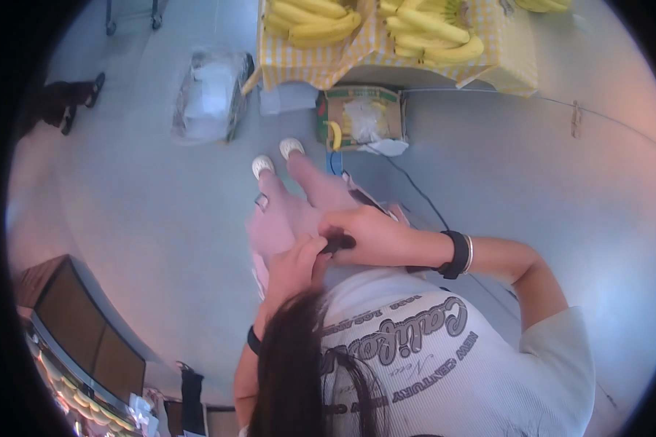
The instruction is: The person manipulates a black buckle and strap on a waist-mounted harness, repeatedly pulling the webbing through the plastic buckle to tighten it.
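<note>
My left hand and my right hand meet at my waist, over my pink trousers. Both are closed on a small dark object, partly hidden by the fingers; I cannot make out what it is. A dark band and a light bracelet circle my right wrist, and another dark band is on my left wrist. Long dark hair hangs over part of my left arm.
Bananas lie on a checked tablecloth ahead. Beneath are a cardboard box and a cable. A plastic-covered bundle lies left. Another person's legs show far left, a cabinet lower left.
</note>
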The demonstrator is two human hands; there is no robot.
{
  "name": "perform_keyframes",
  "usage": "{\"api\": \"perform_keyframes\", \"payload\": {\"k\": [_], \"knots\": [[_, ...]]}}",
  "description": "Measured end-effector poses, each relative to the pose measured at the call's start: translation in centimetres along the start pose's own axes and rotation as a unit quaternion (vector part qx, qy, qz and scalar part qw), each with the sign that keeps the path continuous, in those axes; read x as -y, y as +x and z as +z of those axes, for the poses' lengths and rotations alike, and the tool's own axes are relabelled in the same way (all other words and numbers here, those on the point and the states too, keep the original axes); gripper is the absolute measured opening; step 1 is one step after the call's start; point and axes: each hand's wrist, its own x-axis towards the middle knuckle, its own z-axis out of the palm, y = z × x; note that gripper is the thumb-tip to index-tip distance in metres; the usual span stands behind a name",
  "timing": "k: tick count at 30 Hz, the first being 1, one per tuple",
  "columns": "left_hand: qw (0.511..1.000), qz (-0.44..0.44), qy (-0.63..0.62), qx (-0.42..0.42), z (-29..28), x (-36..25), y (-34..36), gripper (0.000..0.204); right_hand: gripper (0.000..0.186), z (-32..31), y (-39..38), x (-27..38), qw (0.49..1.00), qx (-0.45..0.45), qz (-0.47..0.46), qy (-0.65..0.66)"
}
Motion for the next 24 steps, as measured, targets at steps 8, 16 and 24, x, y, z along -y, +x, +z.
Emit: {"api": "perform_keyframes", "payload": {"k": [8, 16, 24], "knots": [[0.979, -0.052, 0.148, -0.128, 1.7, 1.2, -1.8, 0.018, 0.032, 2.7, -0.2, -5.6, 0.96, 0.058, 0.034, 0.272], [0.996, -0.092, 0.001, 0.006, 2.9, 0.5, 2.7, 0.033, 0.022, -1.4, -2.9, -5.0, 0.934, -0.026, 0.1, 0.343], [0.981, -0.149, 0.028, 0.121, 1.8, -3.8, 5.8, 0.038, 0.02, -2.7, -3.6, -7.2, 0.931, -0.021, 0.1, 0.35]]}}
